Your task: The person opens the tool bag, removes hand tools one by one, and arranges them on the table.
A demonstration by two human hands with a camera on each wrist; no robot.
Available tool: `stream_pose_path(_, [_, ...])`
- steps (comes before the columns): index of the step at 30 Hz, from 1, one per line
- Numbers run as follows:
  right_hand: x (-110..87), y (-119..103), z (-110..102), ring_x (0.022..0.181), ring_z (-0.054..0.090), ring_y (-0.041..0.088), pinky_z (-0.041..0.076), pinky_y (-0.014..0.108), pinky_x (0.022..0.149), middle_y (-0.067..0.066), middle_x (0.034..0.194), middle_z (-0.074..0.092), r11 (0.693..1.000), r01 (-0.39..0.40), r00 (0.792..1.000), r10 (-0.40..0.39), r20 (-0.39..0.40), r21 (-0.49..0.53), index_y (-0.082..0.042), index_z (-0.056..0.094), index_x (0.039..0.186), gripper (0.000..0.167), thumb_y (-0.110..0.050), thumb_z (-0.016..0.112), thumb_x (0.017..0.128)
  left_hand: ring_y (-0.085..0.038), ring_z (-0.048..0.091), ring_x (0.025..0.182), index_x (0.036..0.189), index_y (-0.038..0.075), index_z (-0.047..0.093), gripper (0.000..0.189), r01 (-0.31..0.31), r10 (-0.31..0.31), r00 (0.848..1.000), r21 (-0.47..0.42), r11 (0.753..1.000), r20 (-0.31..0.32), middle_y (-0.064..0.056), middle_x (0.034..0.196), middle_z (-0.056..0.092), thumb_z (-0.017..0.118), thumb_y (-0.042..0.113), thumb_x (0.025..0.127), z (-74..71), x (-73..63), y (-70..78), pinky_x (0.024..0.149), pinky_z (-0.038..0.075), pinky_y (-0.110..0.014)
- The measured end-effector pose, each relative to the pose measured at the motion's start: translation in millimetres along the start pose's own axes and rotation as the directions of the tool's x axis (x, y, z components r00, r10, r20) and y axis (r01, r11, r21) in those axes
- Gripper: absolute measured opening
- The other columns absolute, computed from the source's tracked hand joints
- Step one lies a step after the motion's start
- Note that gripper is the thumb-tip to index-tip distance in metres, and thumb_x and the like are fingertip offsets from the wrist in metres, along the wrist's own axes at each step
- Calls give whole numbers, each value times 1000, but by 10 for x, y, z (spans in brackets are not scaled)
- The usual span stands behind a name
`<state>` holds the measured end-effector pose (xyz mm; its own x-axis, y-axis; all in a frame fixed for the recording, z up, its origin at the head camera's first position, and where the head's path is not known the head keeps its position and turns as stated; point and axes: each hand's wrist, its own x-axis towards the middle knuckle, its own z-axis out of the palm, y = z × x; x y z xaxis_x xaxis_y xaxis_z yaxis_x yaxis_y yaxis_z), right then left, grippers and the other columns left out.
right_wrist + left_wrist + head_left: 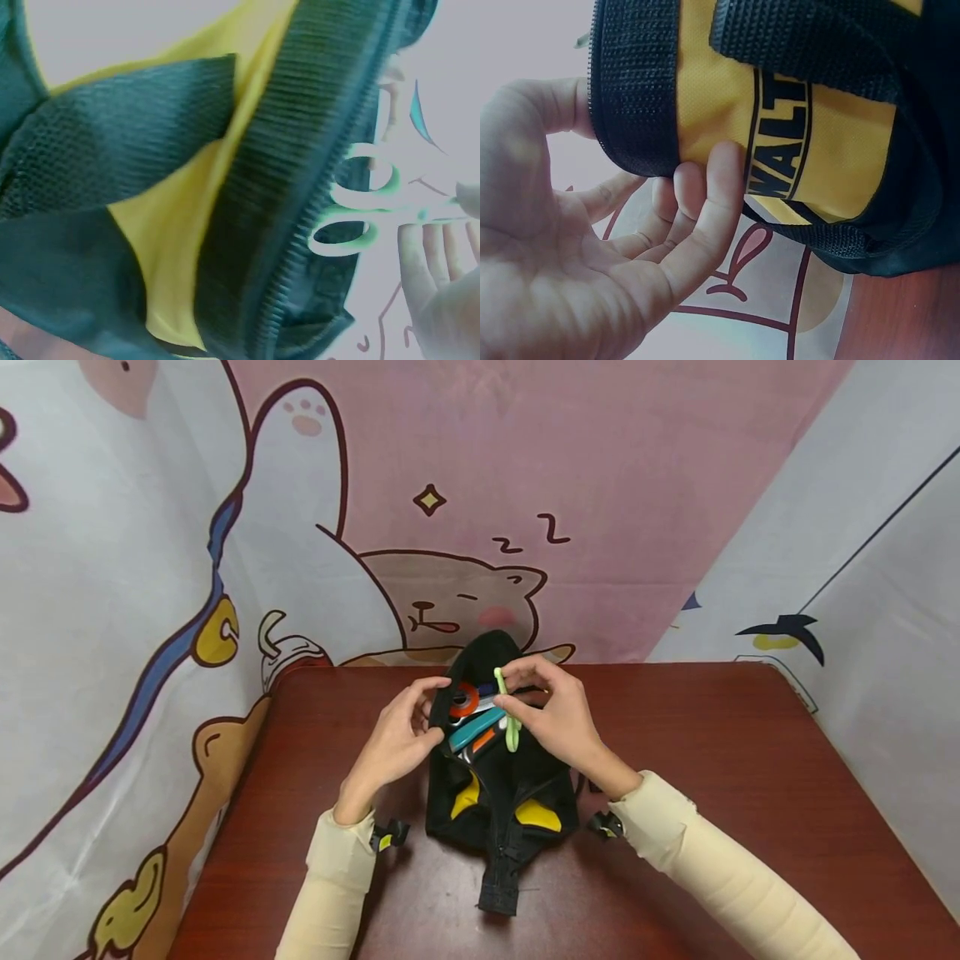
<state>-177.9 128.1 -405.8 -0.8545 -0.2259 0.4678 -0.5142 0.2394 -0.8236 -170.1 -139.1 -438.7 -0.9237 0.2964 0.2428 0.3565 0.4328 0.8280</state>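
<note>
A black and yellow tool bag [491, 785] stands unzipped on the table. My left hand [397, 735] holds the left side of its opening; in the left wrist view, fingers [724, 180] lie against the yellow lettered outside and the thumb goes behind the zipped rim. Over the opening, my right hand [555, 714] pinches light green scissors [512, 735] by the blade end, handle loops hanging down. The right wrist view shows the scissors [382, 214] beside the zip edge. Inside the bag lie an orange ring [465, 700], a turquoise tool [477, 728] and an orange-and-black tool [483, 741].
The reddish-brown table [705, 743] extends to both sides of the bag. Behind it hangs a cartoon-printed cloth [600, 510], reaching down to the table's back edge. Small black pieces sit near the left cuff [390, 835] and the right cuff [604, 825].
</note>
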Motion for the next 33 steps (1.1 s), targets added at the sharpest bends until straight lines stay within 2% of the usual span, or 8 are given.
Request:
stream_pose_path(4, [1, -76, -97, 95, 73, 12, 64, 26, 83, 11, 106, 73, 998, -3, 998, 7, -70, 56, 1, 74, 124, 37, 8, 87, 90, -25, 57, 83, 156, 14, 58, 70, -5, 5, 1000, -8, 1000, 2, -10, 101, 60, 71, -8, 90, 0, -1, -1, 73, 51, -33])
stream_pose_path(12, [-19, -90, -360, 92, 72, 12, 62, 23, 81, -2, 100, 74, 994, 17, 983, 2, -182, 106, 9, 72, 122, 36, 17, 82, 88, -24, 57, 84, 156, 13, 58, 69, -10, 10, 1000, -6, 1000, 7, -11, 102, 60, 71, -7, 90, 2, 1, 5, 73, 52, -34])
stream_pose_path(17, [-53, -52, -533, 88, 72, 12, 61, 21, 77, -2, 96, 74, 996, -6, 968, 29, -250, 92, 10, 72, 120, 33, 15, 82, 88, -24, 57, 84, 155, 12, 58, 69, -15, 15, 1000, 5, 1000, 6, -11, 102, 60, 71, -6, 90, -4, 4, 4, 74, 52, -34])
stream_pose_path(27, [-213, 275, -872, 85, 67, 10, 56, 17, 74, -6, 93, 71, 996, -93, 934, 87, -347, 0, 7, 75, 118, 28, 7, 84, 91, -24, 57, 83, 155, 13, 58, 69, -7, 7, 1000, 2, 1000, 8, -10, 101, 60, 71, -6, 90, -10, 3, 7, 74, 52, -34])
stream_pose_path(33, [-317, 454, -1005, 84, 66, 8, 56, 14, 74, -8, 90, 70, 980, -195, 912, 168, -375, -35, 8, 76, 119, 30, 4, 86, 91, -24, 57, 84, 155, 14, 59, 69, 1, -1, 1000, -4, 1000, 3, -10, 102, 60, 72, -5, 91, -14, -5, 7, 74, 51, -34])
